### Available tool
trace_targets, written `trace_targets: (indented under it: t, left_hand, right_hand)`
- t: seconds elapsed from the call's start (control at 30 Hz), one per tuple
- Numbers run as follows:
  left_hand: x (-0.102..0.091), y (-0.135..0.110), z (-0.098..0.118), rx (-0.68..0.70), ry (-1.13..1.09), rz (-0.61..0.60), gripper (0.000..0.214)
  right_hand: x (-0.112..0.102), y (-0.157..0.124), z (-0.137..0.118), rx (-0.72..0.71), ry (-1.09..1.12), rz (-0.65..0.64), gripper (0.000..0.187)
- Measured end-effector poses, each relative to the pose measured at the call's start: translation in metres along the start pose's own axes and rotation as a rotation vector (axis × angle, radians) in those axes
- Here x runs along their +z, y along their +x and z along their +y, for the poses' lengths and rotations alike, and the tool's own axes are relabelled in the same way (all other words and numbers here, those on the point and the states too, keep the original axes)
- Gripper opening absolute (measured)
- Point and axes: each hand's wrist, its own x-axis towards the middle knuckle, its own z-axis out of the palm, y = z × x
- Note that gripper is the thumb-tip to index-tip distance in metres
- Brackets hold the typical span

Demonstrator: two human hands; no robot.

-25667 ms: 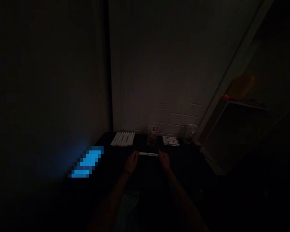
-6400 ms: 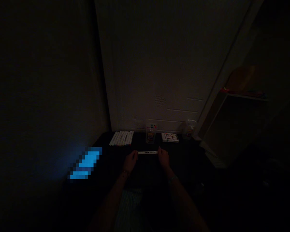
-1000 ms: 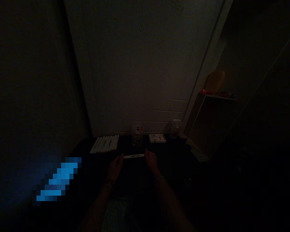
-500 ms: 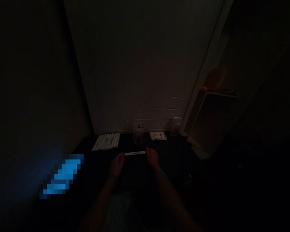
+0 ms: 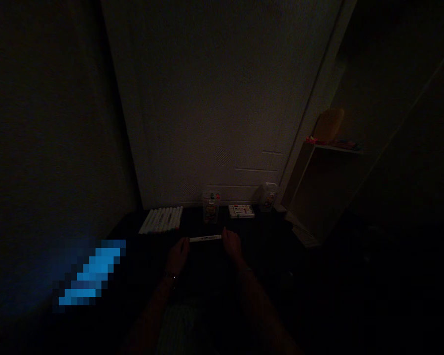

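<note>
A white marker (image 5: 205,238) with dark print lies level between my two hands, above the dark table. My left hand (image 5: 177,254) is closed on its left end, and my right hand (image 5: 232,243) grips the right end. Beyond my left hand, several white markers (image 5: 161,219) lie side by side in a row. A clear plastic case (image 5: 210,207) with a few coloured marker ends, green and red among them, stands upright behind the held marker. To its right lies a flat pack of white markers (image 5: 241,211). The dim light hides finger detail.
At the table's back right stands another clear case (image 5: 268,197), against the pale wall (image 5: 207,108). A blurred-out bright blue patch (image 5: 92,273) glows at left. Farther right, a shelf unit (image 5: 307,172) carries an orange object (image 5: 329,124).
The view has shifted slightly, so the table and its things sit a little lower. Both hands keep their hold on the marker, which looks much the same.
</note>
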Motion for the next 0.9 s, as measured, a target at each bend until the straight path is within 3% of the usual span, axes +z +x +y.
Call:
trace_targets:
  t: [0.43,0.9]
  left_hand:
    - [-0.0024,-0.0005,0.0036,0.018,0.020,-0.010,0.037]
    - [-0.0016,-0.0019,0.0036,0.010,-0.026,0.008,0.036]
  right_hand:
    - [0.0056,0.0034,0.0017,-0.004,-0.023,-0.008,0.054]
    - [-0.0018,-0.0011,0.0009,0.000,-0.011,-0.023,0.052]
